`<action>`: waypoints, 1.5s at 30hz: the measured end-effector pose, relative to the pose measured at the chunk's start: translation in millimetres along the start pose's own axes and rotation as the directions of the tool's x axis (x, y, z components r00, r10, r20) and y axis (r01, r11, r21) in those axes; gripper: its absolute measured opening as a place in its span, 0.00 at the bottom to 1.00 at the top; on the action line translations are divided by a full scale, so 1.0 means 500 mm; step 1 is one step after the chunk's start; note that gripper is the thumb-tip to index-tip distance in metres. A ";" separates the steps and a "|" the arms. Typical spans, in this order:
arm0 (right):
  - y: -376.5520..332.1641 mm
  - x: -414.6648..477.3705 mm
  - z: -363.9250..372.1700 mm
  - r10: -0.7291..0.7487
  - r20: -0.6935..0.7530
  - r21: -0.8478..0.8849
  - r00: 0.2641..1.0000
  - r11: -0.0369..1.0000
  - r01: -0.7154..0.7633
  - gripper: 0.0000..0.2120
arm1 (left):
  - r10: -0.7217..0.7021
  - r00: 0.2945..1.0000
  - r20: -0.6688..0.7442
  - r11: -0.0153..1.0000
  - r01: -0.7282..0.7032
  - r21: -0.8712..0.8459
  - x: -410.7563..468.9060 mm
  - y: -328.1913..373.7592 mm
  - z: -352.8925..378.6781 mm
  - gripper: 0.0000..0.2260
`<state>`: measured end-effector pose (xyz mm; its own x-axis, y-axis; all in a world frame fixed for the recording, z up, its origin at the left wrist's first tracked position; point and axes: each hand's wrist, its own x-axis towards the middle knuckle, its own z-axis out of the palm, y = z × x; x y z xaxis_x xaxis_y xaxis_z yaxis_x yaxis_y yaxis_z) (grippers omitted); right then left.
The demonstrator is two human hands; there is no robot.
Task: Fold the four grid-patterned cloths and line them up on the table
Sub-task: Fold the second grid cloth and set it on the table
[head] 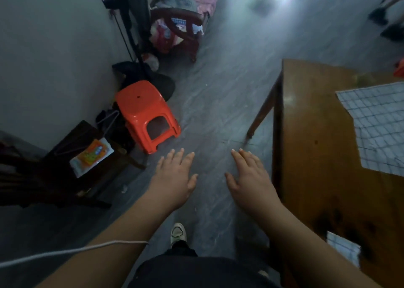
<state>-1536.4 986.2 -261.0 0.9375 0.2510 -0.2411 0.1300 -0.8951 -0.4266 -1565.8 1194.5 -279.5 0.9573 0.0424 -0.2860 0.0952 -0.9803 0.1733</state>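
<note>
A grid-patterned cloth point(378, 125) lies spread flat on the brown wooden table point(314, 139) at the right edge of the view. A second grid-patterned cloth point(344, 249) shows as a small piece near the table's front, partly behind my right forearm. My left hand point(175, 178) and my right hand point(249, 178) are stretched out side by side over the grey floor, left of the table. Both have straight spread fingers, palms down, and hold nothing. Neither touches a cloth.
An orange plastic stool point(146, 115) stands on the floor to the left. A dark low stand with an orange packet point(91, 156) is at the left wall. A dark wooden chair point(181, 29) with clothes stands at the back. My shoe point(177, 233) is below.
</note>
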 end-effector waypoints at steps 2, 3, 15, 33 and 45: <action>-0.070 0.055 0.007 -0.023 -0.025 -0.021 0.999 1.000 0.022 0.32 | 0.010 1.000 -0.017 1.000 -0.010 0.008 0.035 -0.059 -0.040 0.30; -0.097 0.080 0.007 -0.038 -0.035 -0.032 0.999 0.999 0.037 0.32 | 0.012 0.999 -0.031 1.000 -0.012 0.009 0.053 -0.082 -0.057 0.30; -0.112 0.336 -0.061 0.068 -0.072 0.035 0.995 0.997 -0.066 0.31 | 0.060 0.997 -0.040 0.997 -0.062 -0.048 0.351 -0.120 -0.168 0.30; 0.099 1.015 -0.398 0.020 -0.086 0.002 0.996 1.000 -0.020 0.32 | 0.055 0.996 -0.066 0.998 -0.053 0.026 1.051 0.098 -0.399 0.30; 0.179 1.451 -0.517 0.123 -0.168 0.028 0.978 0.992 -0.120 0.30 | 0.203 0.979 -0.007 0.979 -0.203 0.015 1.572 0.157 -0.503 0.30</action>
<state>-761.2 993.2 -248.7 0.9872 0.0730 -0.1417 0.0071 -0.9082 -0.4186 -737.2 1199.5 -253.8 0.9586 -0.1558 -0.2382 -0.1048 -0.9713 0.2136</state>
